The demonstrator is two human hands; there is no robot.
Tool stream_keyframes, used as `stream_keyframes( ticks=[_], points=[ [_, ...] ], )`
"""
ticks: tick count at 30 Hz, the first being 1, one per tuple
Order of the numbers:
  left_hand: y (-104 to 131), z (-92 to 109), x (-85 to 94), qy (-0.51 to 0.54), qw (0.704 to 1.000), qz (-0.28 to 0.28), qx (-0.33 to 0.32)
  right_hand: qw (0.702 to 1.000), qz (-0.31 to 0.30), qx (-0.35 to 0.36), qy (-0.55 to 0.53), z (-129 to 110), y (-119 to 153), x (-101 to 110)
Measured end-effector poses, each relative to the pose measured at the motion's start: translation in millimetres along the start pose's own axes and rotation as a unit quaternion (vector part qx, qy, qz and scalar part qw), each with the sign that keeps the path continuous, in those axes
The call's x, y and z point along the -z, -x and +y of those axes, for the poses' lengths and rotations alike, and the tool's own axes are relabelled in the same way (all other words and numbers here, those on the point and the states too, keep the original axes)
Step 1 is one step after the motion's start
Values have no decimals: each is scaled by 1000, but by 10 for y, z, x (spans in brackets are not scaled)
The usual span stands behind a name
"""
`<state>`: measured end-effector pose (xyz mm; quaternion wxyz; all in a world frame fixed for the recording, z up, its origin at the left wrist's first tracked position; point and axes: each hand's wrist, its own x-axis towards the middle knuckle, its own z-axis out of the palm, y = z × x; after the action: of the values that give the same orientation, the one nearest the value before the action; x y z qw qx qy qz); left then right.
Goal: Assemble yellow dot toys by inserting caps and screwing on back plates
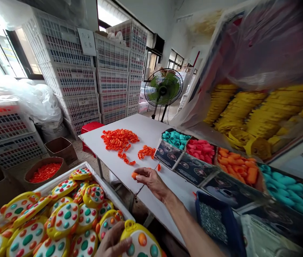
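Note:
At the bottom centre my left hand (115,241) grips the edge of a yellow toy (140,242) with a white face and orange and teal bumps. Above the white table (151,130), my right hand (151,182) pinches a small orange piece (134,175) between thumb and fingers. Beyond it lie a small group of orange parts (146,152) and a larger orange heap (119,139). One loose orange part (159,167) rests just past my right hand.
Left, a crate (98,175) holds many similar toys. Along the right stand boxes of teal (175,139), pink (200,150) and orange pieces (237,166), and a blue tray (198,205) of small metal parts. A fan (163,88) stands beyond the table.

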<state>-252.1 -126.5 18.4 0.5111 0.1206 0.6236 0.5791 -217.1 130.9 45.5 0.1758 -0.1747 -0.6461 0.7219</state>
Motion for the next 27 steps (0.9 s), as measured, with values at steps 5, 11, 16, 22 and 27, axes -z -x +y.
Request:
stream_keyframes(
  ticks=[5, 11, 16, 22, 27],
  points=[
    [4, -53, 60, -36, 999, 15, -1, 997, -72, -25, 6, -134, 604, -167],
    [7, -105, 17, -44, 999, -11, -21, 968, -103, 32, 225, -257, 1123, -256],
    [89, 47, -125, -31, 998, -52, -29, 936, -99, 121, 315, -316, 1200, -267],
    [124, 226, -215, -39, 989, -120, -73, 905, -140, 196, 350, -314, 1250, -258],
    [139, 217, -205, -78, 987, -117, -75, 891, -154, 213, 370, -260, 1290, -239]
  ],
)
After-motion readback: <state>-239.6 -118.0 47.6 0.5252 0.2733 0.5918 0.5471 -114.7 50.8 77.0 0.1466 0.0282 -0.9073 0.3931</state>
